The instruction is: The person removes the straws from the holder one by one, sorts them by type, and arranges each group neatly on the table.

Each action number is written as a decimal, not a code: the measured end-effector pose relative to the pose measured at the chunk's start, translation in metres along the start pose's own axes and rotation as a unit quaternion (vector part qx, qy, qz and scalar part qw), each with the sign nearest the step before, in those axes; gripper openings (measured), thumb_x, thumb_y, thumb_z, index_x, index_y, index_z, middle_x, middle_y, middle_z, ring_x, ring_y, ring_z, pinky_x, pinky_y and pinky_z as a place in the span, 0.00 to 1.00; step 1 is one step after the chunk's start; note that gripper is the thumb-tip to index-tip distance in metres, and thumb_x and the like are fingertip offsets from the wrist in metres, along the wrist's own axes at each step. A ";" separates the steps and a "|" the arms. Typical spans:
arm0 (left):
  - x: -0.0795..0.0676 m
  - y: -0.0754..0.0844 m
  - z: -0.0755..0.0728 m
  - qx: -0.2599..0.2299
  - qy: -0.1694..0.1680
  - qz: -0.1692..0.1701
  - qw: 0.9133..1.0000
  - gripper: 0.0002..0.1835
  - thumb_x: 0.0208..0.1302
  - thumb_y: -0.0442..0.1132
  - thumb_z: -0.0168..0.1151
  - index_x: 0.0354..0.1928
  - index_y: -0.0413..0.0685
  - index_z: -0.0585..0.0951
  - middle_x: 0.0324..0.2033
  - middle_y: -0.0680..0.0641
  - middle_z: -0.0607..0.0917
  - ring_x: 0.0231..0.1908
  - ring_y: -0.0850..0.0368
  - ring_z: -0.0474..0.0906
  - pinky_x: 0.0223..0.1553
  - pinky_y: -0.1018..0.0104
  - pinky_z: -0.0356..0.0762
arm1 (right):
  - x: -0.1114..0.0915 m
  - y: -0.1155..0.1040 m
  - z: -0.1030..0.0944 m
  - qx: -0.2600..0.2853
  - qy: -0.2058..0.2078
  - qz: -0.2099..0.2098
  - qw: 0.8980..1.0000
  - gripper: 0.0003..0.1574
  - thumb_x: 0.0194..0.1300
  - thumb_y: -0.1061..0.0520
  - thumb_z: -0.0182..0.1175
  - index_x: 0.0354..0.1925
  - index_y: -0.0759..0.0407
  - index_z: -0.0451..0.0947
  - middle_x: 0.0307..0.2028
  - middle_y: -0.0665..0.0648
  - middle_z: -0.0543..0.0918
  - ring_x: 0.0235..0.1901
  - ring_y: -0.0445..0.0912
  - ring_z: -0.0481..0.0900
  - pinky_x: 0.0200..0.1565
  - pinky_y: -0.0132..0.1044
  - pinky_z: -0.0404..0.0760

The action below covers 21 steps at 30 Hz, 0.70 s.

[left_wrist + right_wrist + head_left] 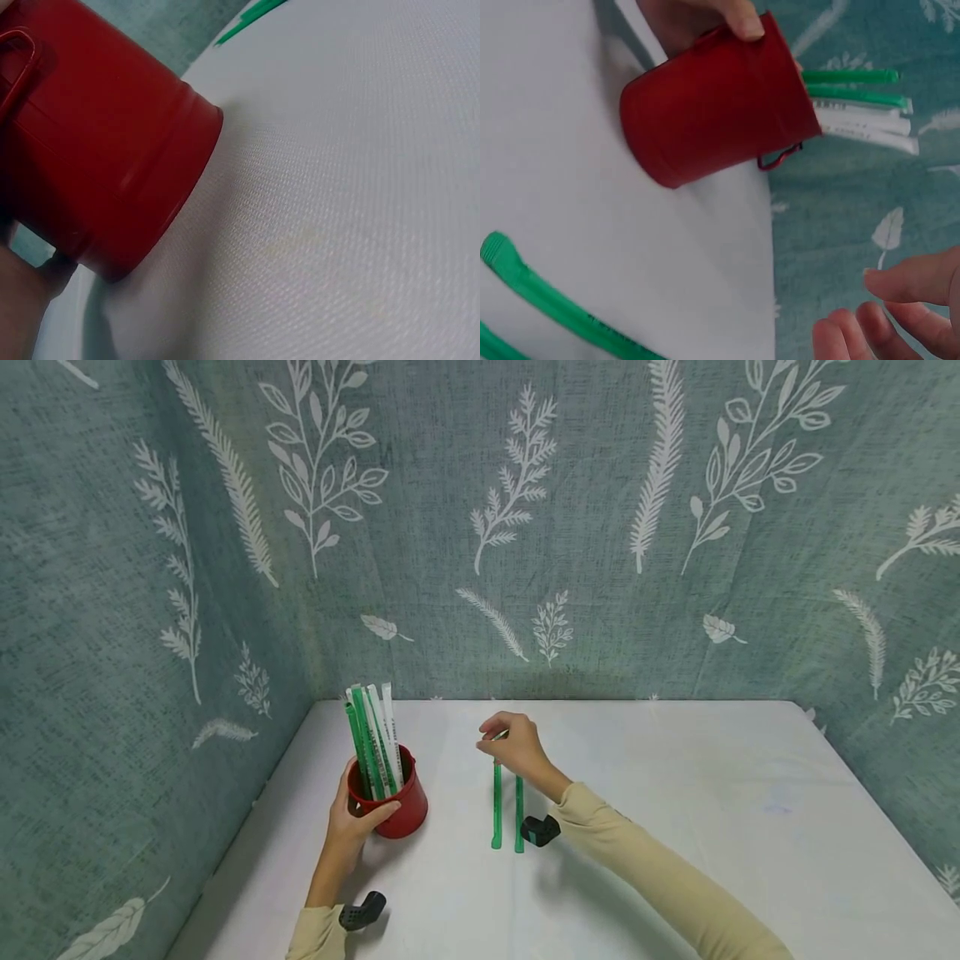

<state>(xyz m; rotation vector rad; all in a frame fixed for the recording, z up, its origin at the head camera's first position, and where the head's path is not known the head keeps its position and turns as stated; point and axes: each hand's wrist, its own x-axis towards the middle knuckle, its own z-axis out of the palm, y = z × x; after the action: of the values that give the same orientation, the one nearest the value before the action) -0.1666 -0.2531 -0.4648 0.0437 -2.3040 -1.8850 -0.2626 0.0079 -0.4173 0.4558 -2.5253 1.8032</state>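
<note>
My left hand (pixel 348 828) grips a red bucket (pixel 406 812) by its side and rim, the thumb lying across the front. The bucket leans slightly; whether its base touches the table I cannot tell. Slim wrapped straws (pixel 377 735), green and white with printed text, stand in it and stick out above the rim. Two green wrapped straws (pixel 497 810) lie side by side on the table. Over their far ends is my right hand (pixel 519 745), fingers bent. In the right wrist view its thumb and fingers (pixel 911 281) are apart with nothing seen between them.
A white cloth-covered table (pixel 675 793) spreads out under both arms. Green leaf-patterned curtains (pixel 427 527) hang behind it and along its sides. A small black wrist camera (pixel 363 911) is on the left wrist, another (pixel 541 831) on the right.
</note>
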 end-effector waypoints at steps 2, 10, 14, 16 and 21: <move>-0.002 0.002 -0.003 0.002 -0.003 -0.004 1.000 0.49 0.55 0.35 0.69 0.73 0.59 0.50 0.68 0.47 0.60 0.65 0.49 0.55 0.49 0.68 0.74 | -0.002 -0.006 0.004 0.003 -0.003 0.002 1.000 0.08 0.55 0.66 0.67 0.36 0.62 0.80 0.29 0.56 0.80 0.24 0.49 0.79 0.23 0.35 0.80; -0.001 -0.004 -0.008 0.001 -0.010 -0.002 1.000 0.49 0.55 0.36 0.69 0.73 0.60 0.50 0.68 0.46 0.60 0.65 0.47 0.55 0.51 0.65 0.74 | -0.004 -0.026 0.018 0.024 -0.016 -0.020 0.999 0.09 0.55 0.66 0.66 0.37 0.63 0.80 0.31 0.58 0.81 0.24 0.46 0.80 0.24 0.36 0.81; 0.005 -0.022 -0.010 -0.006 -0.007 -0.002 1.000 0.50 0.54 0.36 0.70 0.73 0.65 0.50 0.68 0.49 0.60 0.65 0.49 0.55 0.49 0.69 0.75 | -0.003 -0.032 0.025 0.037 -0.023 -0.028 0.999 0.09 0.55 0.66 0.66 0.37 0.63 0.80 0.31 0.57 0.81 0.23 0.43 0.80 0.25 0.35 0.81; 0.008 -0.031 -0.011 -0.009 -0.004 -0.001 1.000 0.50 0.54 0.36 0.70 0.73 0.68 0.50 0.68 0.52 0.60 0.64 0.52 0.56 0.49 0.68 0.75 | -0.003 -0.034 0.028 0.041 -0.025 -0.032 0.998 0.09 0.55 0.66 0.66 0.37 0.63 0.80 0.31 0.57 0.81 0.23 0.43 0.80 0.25 0.35 0.81; 0.011 -0.036 -0.011 -0.004 0.000 0.011 1.000 0.50 0.54 0.38 0.70 0.72 0.71 0.51 0.67 0.53 0.61 0.64 0.53 0.56 0.52 0.62 0.74 | -0.003 -0.042 0.037 0.048 -0.031 -0.035 0.998 0.09 0.56 0.66 0.66 0.38 0.62 0.80 0.32 0.56 0.81 0.26 0.48 0.82 0.27 0.34 0.82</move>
<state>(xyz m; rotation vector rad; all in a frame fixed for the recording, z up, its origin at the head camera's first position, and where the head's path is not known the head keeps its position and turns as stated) -0.1792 -0.2727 -0.4971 0.0162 -2.2873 -1.8847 -0.2443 -0.0378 -0.3915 0.6055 -2.4353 1.9211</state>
